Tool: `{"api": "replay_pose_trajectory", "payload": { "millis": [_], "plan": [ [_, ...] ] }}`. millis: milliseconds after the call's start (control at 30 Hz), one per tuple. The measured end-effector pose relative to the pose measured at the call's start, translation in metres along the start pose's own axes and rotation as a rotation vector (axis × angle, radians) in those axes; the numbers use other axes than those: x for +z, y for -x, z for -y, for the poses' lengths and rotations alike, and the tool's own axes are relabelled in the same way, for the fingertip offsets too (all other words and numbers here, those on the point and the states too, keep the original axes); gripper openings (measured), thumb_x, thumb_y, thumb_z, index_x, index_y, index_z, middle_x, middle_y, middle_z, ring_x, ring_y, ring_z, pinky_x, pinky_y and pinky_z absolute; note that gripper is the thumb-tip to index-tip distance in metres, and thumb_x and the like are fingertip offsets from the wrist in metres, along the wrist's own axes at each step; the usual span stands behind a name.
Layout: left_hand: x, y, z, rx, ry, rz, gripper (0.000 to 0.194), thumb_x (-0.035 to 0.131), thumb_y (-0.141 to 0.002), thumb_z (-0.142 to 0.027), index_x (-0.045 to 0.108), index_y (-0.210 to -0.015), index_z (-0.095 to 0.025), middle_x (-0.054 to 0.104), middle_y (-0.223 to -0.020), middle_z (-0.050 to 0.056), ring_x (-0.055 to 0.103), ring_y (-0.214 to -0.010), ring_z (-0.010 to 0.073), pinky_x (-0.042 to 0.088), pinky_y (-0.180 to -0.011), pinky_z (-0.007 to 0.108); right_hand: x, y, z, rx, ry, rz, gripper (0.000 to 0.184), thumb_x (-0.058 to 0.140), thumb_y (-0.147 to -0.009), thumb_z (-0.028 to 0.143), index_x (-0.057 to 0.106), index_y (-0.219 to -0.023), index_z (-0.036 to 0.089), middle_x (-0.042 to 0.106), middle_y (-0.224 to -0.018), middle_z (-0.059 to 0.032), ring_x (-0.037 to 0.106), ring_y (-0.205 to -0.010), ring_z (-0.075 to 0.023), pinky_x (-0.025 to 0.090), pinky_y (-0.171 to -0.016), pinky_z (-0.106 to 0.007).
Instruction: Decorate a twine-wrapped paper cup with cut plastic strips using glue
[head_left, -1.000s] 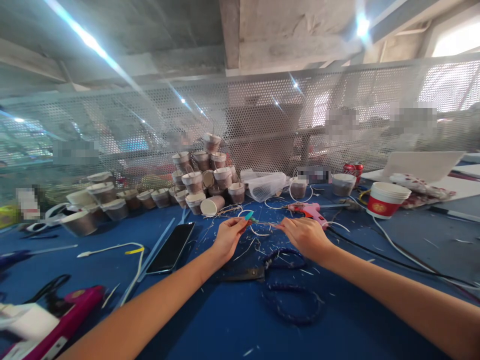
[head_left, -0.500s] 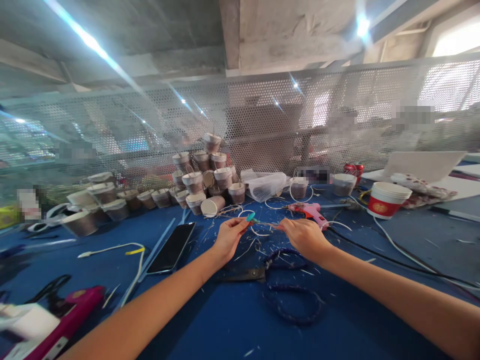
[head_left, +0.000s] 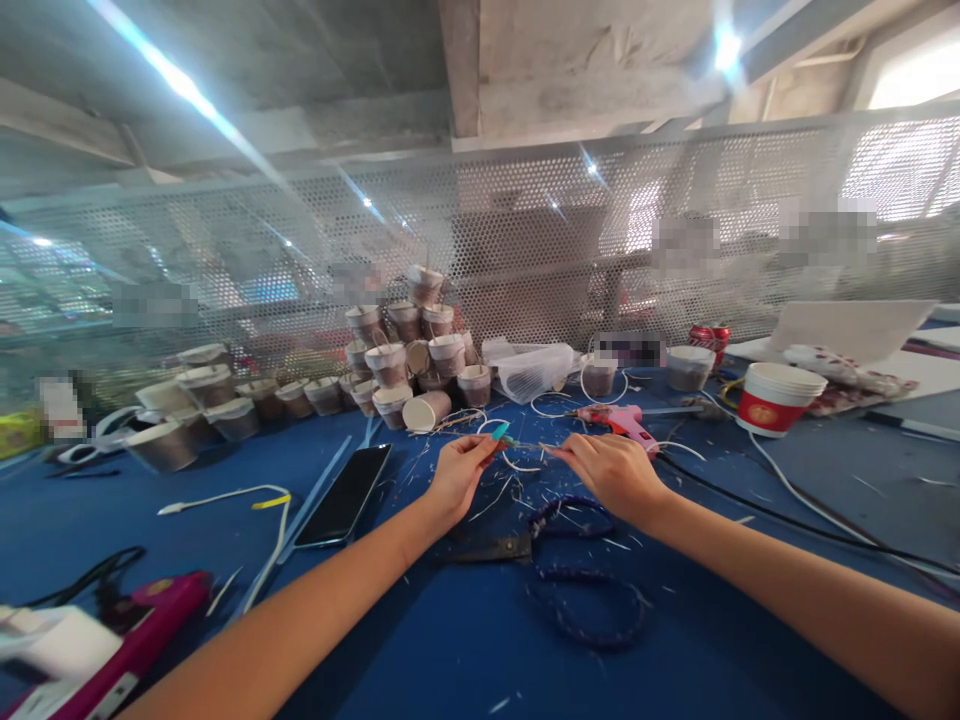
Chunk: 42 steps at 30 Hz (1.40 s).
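Pale, thin strand (head_left: 531,446) above the blue table (head_left: 450,640), pinched leftward by the left hand (head_left: 459,478), rightward by the right hand (head_left: 615,475); likely light, springy, easily kinked, best held near its ends; scissors (head_left: 502,548) lie nearer, pink glue gun (head_left: 637,433) just beyond.

Upper limbs of the person. Left forearm (head_left: 322,615): bare along its visible length, slender, broadest at the lower picture edge and tapering smoothly to a narrow wrist. Right forearm (head_left: 780,580): likewise bare, of similar outline, widening toward the picture's lower right. Left hand (head_left: 459,482): bare, with slim fingers; a bright teal, pointed patch (head_left: 499,432) shows at the thumb tip, and whether it is a coloured nail or a separate item cannot be told. Right hand (head_left: 619,475): bare, its back smoothly rounded, finer nail detail too small to resolve.
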<state>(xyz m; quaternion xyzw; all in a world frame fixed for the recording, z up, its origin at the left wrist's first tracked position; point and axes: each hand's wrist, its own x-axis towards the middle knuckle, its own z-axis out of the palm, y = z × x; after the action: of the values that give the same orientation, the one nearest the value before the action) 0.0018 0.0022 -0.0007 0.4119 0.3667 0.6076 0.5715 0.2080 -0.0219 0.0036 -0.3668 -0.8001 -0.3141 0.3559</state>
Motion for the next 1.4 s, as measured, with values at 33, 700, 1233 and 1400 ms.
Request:
{"api": "replay_pose_trajectory", "payload": {
  "millis": [33,700,1233,1400],
  "plan": [
    [-0.0002,0.0000,0.0002,0.001,-0.003,-0.002,0.020,0.080,-0.048,-0.023,0.064,-0.056,-0.012,0.067,-0.062,0.003,0.061,-0.066,0.0131,0.041,-0.068,0.026,0.0005,0.0002,-0.0002,-0.002,0.001,-0.012,0.032,0.041,-0.089,0.029,0.053,-0.063,0.016,0.055,-0.050,0.0021,0.052,-0.047,-0.0085,0.028,-0.051,-0.022],
    [-0.0008,0.0010,0.0010,-0.003,-0.060,0.035,0.023,0.079,-0.049,-0.026,0.066,-0.060,-0.012,0.067,-0.064,0.003,0.060,-0.067,0.0122,0.041,-0.071,0.026,0.0027,-0.0003,0.0028,-0.022,0.017,0.018,0.032,0.039,-0.090,0.022,0.050,-0.061,0.016,0.054,-0.045,0.0017,0.052,-0.045,-0.0096,0.025,-0.049,-0.023],
    [0.0001,0.0029,-0.0004,-0.010,-0.104,0.078,0.020,0.076,-0.054,-0.029,0.068,-0.065,-0.014,0.070,-0.071,0.005,0.061,-0.072,0.0137,0.042,-0.073,0.026,0.0022,-0.0002,0.0038,0.013,0.030,0.163,0.029,0.038,-0.090,0.022,0.053,-0.065,0.016,0.056,-0.046,0.0007,0.052,-0.044,-0.0109,0.021,-0.048,-0.025],
    [-0.0005,0.0026,0.0010,-0.007,-0.110,0.064,0.022,0.077,-0.052,-0.031,0.068,-0.064,-0.014,0.069,-0.068,0.004,0.059,-0.070,0.0122,0.041,-0.073,0.025,0.0021,-0.0009,0.0046,0.037,0.034,0.163,0.030,0.040,-0.089,0.024,0.052,-0.063,0.016,0.056,-0.047,0.0009,0.052,-0.044,-0.0107,0.021,-0.048,-0.025]
  ]
}}
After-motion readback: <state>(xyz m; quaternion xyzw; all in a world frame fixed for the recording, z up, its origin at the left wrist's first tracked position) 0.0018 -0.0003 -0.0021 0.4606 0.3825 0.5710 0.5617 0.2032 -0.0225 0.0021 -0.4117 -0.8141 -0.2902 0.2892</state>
